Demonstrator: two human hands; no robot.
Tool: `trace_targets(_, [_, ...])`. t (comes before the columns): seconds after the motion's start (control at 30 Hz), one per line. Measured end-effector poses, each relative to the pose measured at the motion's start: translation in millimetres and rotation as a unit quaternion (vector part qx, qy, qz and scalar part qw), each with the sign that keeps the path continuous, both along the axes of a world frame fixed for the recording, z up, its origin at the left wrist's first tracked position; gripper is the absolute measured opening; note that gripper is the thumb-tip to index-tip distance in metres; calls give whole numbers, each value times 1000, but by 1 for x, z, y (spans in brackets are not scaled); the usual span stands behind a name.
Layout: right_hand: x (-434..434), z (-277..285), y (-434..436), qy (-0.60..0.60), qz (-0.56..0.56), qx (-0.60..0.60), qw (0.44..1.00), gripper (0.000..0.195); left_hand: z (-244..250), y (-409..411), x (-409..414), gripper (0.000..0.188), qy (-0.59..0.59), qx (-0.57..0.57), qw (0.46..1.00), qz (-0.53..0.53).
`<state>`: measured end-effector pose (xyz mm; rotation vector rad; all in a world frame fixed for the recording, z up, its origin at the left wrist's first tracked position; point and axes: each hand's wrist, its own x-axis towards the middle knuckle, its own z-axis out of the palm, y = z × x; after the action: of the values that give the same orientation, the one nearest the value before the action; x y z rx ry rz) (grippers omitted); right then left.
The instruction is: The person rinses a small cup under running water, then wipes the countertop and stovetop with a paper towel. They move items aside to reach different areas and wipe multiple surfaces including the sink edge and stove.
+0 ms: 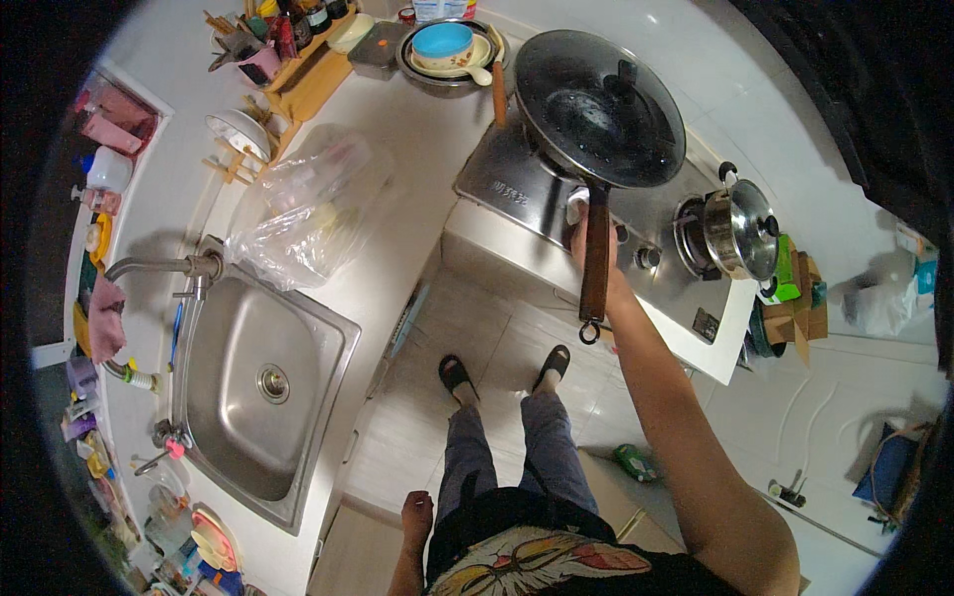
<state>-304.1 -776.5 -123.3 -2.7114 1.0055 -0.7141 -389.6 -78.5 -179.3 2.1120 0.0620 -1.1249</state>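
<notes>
On the gas stove point(514, 186) rests a wok with a glass lid point(604, 112), its long brown handle point(595, 261) pointing towards me. My right hand point(585, 231) reaches beneath that handle, at the stove's front by the knobs, with a whitish crumpled cloth or paper point(577, 197) at its fingers; the handle hides part of the hand. To the right, a steel pot with a glass lid point(745, 227) stands on the other burner. My left hand point(417, 512) hangs low beside my body, fingers curled, holding nothing visible.
A clear plastic bag point(298, 216) with contents lies on the counter beside the steel sink point(253, 402) and faucet point(160, 266). Stacked bowls point(443, 46) stand behind, near a wooden rack point(313, 86). Cardboard boxes point(797, 305) are right of the stove.
</notes>
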Motion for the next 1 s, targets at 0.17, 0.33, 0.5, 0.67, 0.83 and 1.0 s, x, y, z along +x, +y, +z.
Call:
trace_targets(0.17, [34, -8, 14, -174, -8, 167, 971, 17, 7, -5, 7, 19, -14, -1, 1000, -18])
trace_targets(0.33, [59, 0, 18, -95, -25, -25, 995, 10, 12, -11, 14, 18, -29, 19, 997, -63])
trace_targets(0.5, [52, -6, 16, -163, 35, 23, 986, 10, 5, -5, 15, 17, -33, 21, 996, -78])
trace_targets(0.67, [25, -28, 28, -258, 141, 325, 899, 16, -11, -5, 3, 14, -53, 9, 993, -101])
trace_targets(0.83, [-66, 51, 136, -81, 89, 352, 928, 24, 17, -42, 10, 19, -32, -31, 998, -53])
trace_targets(1.0, [-155, 95, 163, -449, -112, 777, 427, 45, 23, -62, 15, 20, 0, -81, 996, -35])
